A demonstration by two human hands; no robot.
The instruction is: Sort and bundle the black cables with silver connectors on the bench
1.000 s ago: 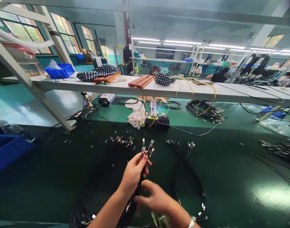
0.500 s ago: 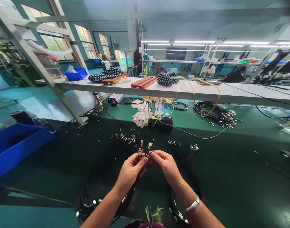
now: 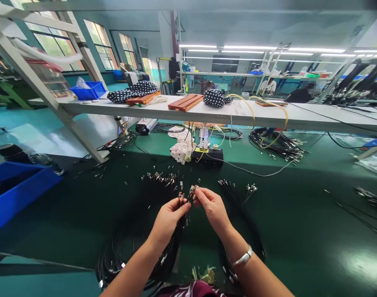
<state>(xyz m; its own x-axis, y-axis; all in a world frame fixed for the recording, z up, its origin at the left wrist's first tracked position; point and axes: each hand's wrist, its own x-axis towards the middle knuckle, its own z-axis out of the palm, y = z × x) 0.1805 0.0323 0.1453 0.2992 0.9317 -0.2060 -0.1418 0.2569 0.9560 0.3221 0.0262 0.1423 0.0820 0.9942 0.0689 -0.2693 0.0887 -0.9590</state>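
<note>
In the head view, the left hand [image 3: 167, 220] is closed around a small bunch of black cables [image 3: 181, 196], metal ends up, over the front half of the green table [image 3: 302, 222]; the right hand [image 3: 213, 208] pinches one cable end [image 3: 192, 190]. Near the front edge lie a large cable bundle [image 3: 109, 253], left, and a smaller bundle [image 3: 252, 222], right; a blue bin [image 3: 27, 198] sits toward the left edge
</note>
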